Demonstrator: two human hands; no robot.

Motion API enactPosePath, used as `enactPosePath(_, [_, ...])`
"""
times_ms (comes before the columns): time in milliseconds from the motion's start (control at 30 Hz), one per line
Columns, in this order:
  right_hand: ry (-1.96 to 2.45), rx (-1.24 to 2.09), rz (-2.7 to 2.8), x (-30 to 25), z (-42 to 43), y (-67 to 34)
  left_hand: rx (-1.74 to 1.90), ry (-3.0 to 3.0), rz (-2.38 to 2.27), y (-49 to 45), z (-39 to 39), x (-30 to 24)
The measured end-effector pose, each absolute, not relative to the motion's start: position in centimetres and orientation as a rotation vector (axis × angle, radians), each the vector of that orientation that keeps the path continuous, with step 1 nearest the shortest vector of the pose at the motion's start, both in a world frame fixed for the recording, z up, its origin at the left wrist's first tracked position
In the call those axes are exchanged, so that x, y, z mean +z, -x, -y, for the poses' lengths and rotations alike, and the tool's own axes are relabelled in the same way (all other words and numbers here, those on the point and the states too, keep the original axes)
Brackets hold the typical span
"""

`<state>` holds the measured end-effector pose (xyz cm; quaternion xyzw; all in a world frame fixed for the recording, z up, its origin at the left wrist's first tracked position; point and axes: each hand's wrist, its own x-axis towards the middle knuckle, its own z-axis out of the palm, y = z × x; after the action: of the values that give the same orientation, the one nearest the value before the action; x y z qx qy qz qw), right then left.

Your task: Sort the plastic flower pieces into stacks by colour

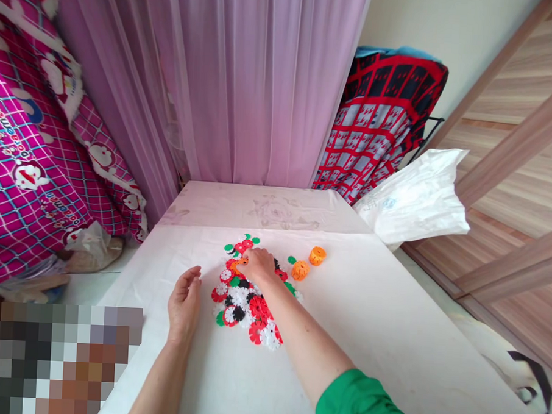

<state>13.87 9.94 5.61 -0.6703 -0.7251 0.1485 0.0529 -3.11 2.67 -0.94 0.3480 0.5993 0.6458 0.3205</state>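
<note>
Plastic notched building discs (259,307) in red, white, black and green lie in a loose, overlapping pile in the middle of the white table. My right hand (257,265) reaches over the far part of this pile, its thumb and fingers drawn together on an orange notched disc (235,267). The fingertips are partly hidden behind the hand. To the left of the pile, my left hand (184,300) hovers with nothing in it, fingers loosely bent and apart from the thumb. Right of the pile stand two orange stacks of discs, a nearer stack (300,270) and a farther stack (317,256).
A single green disc (292,260) lies beside the orange stacks. The white table (366,333) meets a floral-covered surface (276,210) at its far end, before a purple curtain (253,90). A white bag (418,198) sits off the right edge.
</note>
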Motion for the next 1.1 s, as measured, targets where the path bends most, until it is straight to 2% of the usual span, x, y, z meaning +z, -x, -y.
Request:
enactPosePath(200, [2.075,0.582,2.158,5.6,-10.1,-13.9,1.668,-0.942,-1.597,3.2,-2.6,-1.0])
enactPosePath(533, [2.040,0.437,2.147,5.6,-9.5,-14.7,1.666,-0.978,-1.597,3.4,-2.9,-1.6])
enactPosePath(800, [2.043,0.501,2.073,5.9,-9.9,-14.5,1.675,-0.963,-1.584,3.2,-2.8,-1.4])
enactPosePath(933, [1.933,0.391,1.893,6.6,-9.9,-18.4,1.668,-0.963,-1.581,3.4,-2.7,-1.4])
enactPosePath(1100, [2.079,0.248,1.568,6.8,-10.4,-28.6,1.641,-0.981,-1.593,3.4,-2.7,-1.4])
